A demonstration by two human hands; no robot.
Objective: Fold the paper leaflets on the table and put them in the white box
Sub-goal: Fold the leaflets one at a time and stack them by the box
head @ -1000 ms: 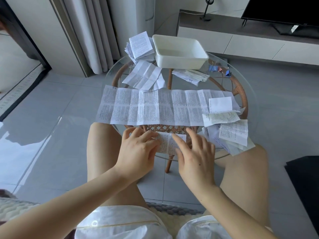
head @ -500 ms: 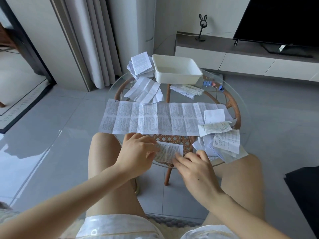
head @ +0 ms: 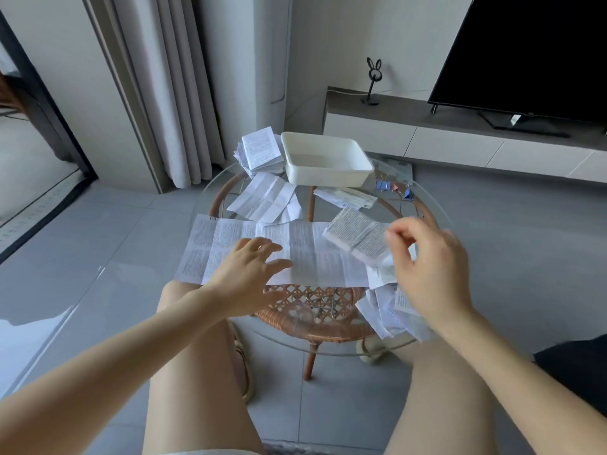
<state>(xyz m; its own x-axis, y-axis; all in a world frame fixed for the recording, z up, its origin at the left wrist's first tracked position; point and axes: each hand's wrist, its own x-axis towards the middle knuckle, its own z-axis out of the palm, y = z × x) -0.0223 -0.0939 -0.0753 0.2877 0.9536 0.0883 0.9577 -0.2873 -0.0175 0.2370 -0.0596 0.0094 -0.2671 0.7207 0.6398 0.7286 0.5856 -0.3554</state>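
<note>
White printed paper: a folded leaflet [head: 358, 239] is pinched at its right end by the curled fingers of the right hand [head: 430, 267] and held in the air above the right side of the round glass table [head: 328, 333]. The left hand [head: 249, 274], fingers spread and holding nothing, lies over a long unfolded leaflet [head: 312, 257] spanning the table's middle; contact is unclear. The white box [head: 325, 165] sits at the far edge, beyond the held leaflet. Loose papers [head: 384, 310] crowd the near right edge, and a stack [head: 259, 152] crowds the far left.
</note>
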